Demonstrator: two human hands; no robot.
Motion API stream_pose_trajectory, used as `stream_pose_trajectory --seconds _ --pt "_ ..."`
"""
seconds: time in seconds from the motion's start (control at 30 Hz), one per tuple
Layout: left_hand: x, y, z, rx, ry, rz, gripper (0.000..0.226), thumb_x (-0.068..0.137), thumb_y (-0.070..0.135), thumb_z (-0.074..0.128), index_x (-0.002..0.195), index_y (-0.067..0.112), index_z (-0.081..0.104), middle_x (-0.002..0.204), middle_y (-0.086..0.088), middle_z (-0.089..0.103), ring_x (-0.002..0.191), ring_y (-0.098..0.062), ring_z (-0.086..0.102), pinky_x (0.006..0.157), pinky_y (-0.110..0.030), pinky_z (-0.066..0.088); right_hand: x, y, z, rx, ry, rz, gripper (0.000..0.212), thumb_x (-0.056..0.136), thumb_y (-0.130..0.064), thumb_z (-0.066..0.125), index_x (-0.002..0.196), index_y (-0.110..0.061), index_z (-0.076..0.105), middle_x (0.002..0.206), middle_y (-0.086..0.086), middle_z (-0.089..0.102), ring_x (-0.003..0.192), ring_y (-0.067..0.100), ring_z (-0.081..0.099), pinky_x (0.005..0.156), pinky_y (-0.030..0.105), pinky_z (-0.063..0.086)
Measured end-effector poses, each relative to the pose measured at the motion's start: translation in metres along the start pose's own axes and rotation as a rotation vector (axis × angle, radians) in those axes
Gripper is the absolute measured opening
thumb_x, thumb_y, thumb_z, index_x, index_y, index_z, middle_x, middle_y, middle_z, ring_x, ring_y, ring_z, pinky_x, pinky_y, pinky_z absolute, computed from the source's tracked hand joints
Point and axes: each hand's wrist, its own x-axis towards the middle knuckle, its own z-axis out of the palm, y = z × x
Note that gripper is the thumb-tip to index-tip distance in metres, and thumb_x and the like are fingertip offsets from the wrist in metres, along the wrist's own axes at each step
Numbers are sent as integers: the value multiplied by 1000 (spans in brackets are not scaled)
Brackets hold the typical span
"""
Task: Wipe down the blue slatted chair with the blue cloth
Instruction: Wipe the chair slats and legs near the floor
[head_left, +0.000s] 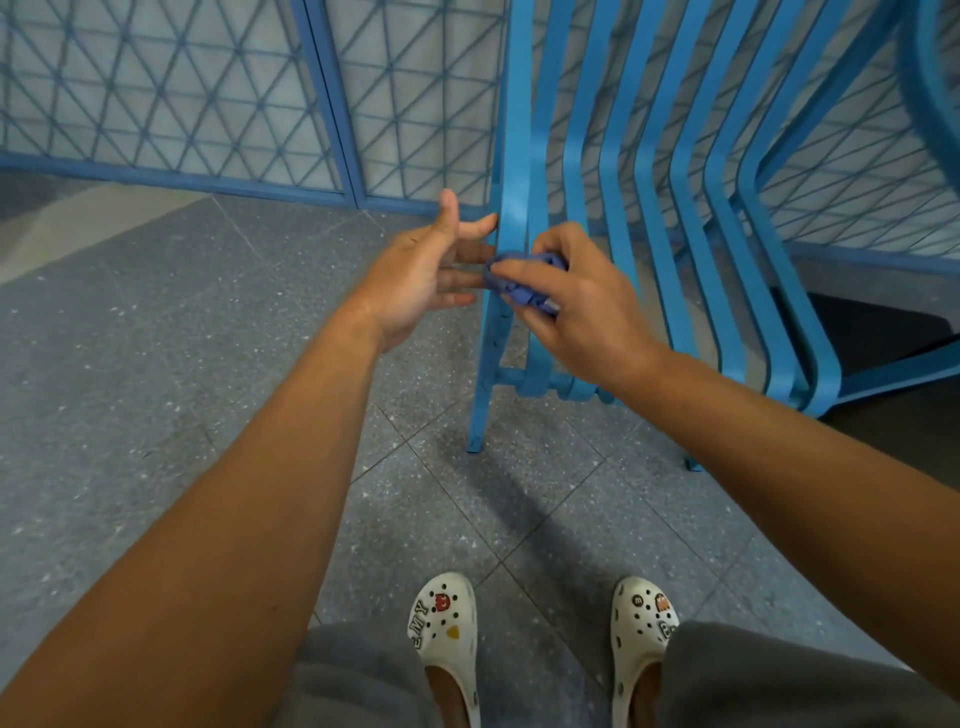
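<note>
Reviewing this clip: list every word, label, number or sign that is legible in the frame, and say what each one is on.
"EMY": black letter charms on the white clog at the left; any letters before them are out of sight.
"m": a small round charm on the white clog at the right.
Another letter charm near that clog's outer edge is cut off and unreadable.
No text shows on the blue slatted chair, the blue cloth or the mesh panels.
</note>
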Motion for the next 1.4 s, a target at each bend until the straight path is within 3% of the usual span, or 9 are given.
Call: stream_pose_trajectory --seconds 0.2,0.37,0.5,0.63,0.8,0.93,1.07,1.27,1.4 --pt "-9 -4 6 10 10 -10 74 99 70 14 145 28 54 130 4 69 117 -12 67 104 -44 50 11 -1 -19 -163 -183 -153 33 89 -23 75 122 -23 72 107 14 58 91 32 58 67 34 40" --pt "-14 -7 11 -48 67 -43 79 96 74 9 137 32 62 127 5 70 115 -12 68 105 -46 49 18 2 -24 -40 27 53 30 91 -24 72 119 -16 67 111 5 61 100 25 59 78 41 52" --pt "-16 -6 12 -79 54 -65 86 94 75 4 141 28 58 135 1 66 125 -17 62 109 -50 45 -6 -8 -10 -37 11 51 25 89 -21 76 112 -10 74 106 11 64 95 29 62 71 42 55" --pt "-19 -3 13 -74 36 -77 88 94 75 3 142 27 57 138 1 64 128 -18 59 111 -50 43 -3 -14 -14 -60 -69 56 23 88 -25 77 110 -16 77 105 8 63 97 28 61 71 41 55" --pt "-23 -3 12 -90 44 -84 86 94 75 4 137 28 61 135 3 66 122 -13 64 108 -47 46 26 -6 -28 61 100 177 26 89 -29 75 114 -22 74 106 -2 60 98 20 60 82 35 53" --pt "-25 -4 11 -120 36 -96 91 90 78 6 140 22 58 139 1 63 126 -16 61 111 -50 43 -3 -15 0 63 -24 146 32 87 -25 78 118 -21 72 110 1 58 99 19 57 80 36 56" --pt "-25 -6 12 -132 36 -101 94 88 78 9 141 17 57 140 -1 63 127 -16 61 110 -50 44 -43 -7 24 24 -108 170 27 85 -14 80 111 -13 77 104 11 62 95 31 60 76 46 55" --pt "-20 -9 11 -138 53 -92 88 92 77 8 143 23 54 134 0 66 121 -13 65 107 -48 47 4 -8 -6 123 111 143 26 91 -28 71 115 -19 73 106 1 57 97 18 56 77 37 54" --pt "-18 -9 12 -128 50 -96 86 86 81 11 135 28 57 127 5 71 118 -12 67 101 -44 50 50 -2 -20 129 105 176 29 92 -33 71 118 -22 74 106 -6 52 101 17 58 85 39 53"
